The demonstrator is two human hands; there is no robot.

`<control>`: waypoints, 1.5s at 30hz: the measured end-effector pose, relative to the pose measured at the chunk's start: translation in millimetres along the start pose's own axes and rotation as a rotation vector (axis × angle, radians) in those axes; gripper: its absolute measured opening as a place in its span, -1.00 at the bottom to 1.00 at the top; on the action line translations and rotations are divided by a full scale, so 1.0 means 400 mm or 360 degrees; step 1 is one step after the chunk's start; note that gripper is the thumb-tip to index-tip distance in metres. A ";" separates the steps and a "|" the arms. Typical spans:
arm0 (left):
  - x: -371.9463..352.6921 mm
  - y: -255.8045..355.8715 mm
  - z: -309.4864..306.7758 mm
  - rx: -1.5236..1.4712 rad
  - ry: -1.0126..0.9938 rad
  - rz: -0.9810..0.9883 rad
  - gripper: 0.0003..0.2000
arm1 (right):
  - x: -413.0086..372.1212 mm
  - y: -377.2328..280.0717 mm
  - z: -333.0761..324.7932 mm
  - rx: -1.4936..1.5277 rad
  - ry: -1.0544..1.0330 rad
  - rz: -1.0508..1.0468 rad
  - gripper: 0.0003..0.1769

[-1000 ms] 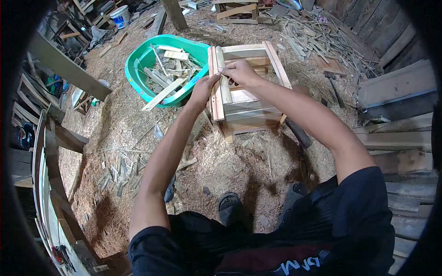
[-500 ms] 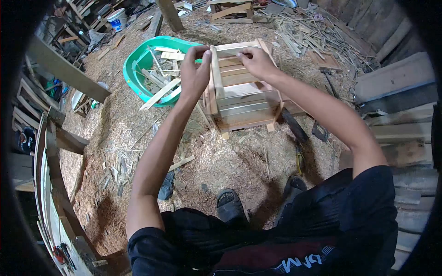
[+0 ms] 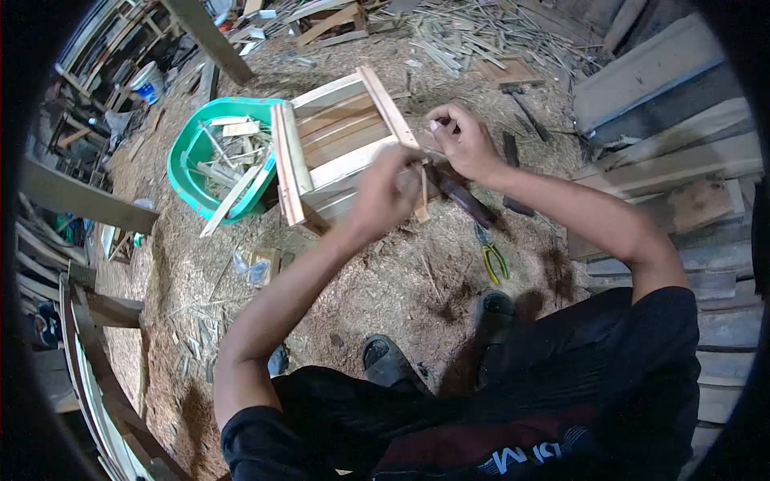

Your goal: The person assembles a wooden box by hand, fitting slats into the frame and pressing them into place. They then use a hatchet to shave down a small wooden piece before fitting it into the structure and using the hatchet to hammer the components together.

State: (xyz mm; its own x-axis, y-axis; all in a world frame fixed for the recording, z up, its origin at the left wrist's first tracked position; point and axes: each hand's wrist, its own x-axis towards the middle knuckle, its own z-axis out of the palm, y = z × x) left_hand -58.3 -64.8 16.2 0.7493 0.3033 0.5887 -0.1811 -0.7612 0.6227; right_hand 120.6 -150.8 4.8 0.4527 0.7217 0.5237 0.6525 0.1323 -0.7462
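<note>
A slatted wooden crate (image 3: 345, 172) stands on the ground in front of me, turned at an angle, with its slatted inside facing up. My left hand (image 3: 391, 188) is at the crate's near right corner, its fingers smeared by motion. My right hand (image 3: 465, 144) is just right of that corner, thumb and fingers curled together; whatever may be between them is too small to make out. Beneath the hands, a dark, bar-like object (image 3: 465, 200) lies beside the crate, near a thin strip of wood (image 3: 423, 196).
A green plastic tub (image 3: 178, 160) with wood offcuts is left of the crate. Pliers (image 3: 493, 260) with yellow-green handles lie near my right foot. A hammer (image 3: 527, 114) lies further right. Stacked boards (image 3: 682, 216) line the right side, and wooden posts (image 3: 210, 40) stand at left.
The crate has turned and now appears further left in view. Both hands have shifted from its upper edges to its near right corner. The pliers show more fully.
</note>
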 end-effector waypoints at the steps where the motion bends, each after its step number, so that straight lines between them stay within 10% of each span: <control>1: -0.021 0.015 0.040 -0.0132 -0.0118 -0.0009 -0.77 | -0.023 0.048 -0.004 -0.0053 -0.0019 0.0034 -0.83; 9: -0.166 -0.061 0.299 -0.0327 -0.0251 -0.0622 -0.63 | -0.261 0.319 -0.025 -0.0149 -0.0355 0.0533 -0.82; 17: -0.189 -0.121 0.357 -0.0247 -0.0320 -0.0756 -0.60 | -0.351 0.425 0.025 -0.0539 -0.0532 0.0275 -0.54; 25: -0.139 -0.044 0.330 -0.0310 -0.0343 -0.0516 -0.58 | -0.286 0.414 0.073 -0.0752 -0.1204 0.1003 0.16; 27: -0.118 -0.027 0.306 -0.0269 -0.0340 -0.0448 -0.60 | -0.337 0.630 0.105 -0.0501 -0.1052 0.0440 -0.09; 29: -0.088 0.001 0.257 -0.0325 -0.0342 -0.0328 -0.59 | -0.280 0.525 0.039 0.0066 -0.1112 0.0766 -0.27; 30: -0.084 0.009 0.231 -0.0339 -0.0359 -0.0304 -0.58 | -0.264 0.468 0.035 -0.0386 -0.1045 0.0461 -0.49; 37: -0.074 -0.030 0.156 0.0474 -0.0539 0.0129 -0.58 | -0.252 0.397 0.062 -0.0968 -0.1007 0.0736 -0.38; 41: -0.044 -0.047 0.135 0.0894 -0.0706 0.0412 -0.49 | -0.296 0.476 0.094 -0.1518 -0.1064 -0.0147 -0.37; 45: -0.039 -0.026 0.118 0.1116 -0.0665 0.0448 -0.44 | -0.283 0.437 0.099 -0.1346 -0.1040 0.0497 -0.40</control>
State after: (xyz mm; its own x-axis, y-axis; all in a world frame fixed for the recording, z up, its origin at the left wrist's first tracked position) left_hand -38.1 -88.7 -23.7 0.9333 -0.0809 0.3498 -0.0636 -0.9961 -0.0608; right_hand 159.3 -182.4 -201.3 0.4246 0.8943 -0.1410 0.8825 -0.4436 -0.1564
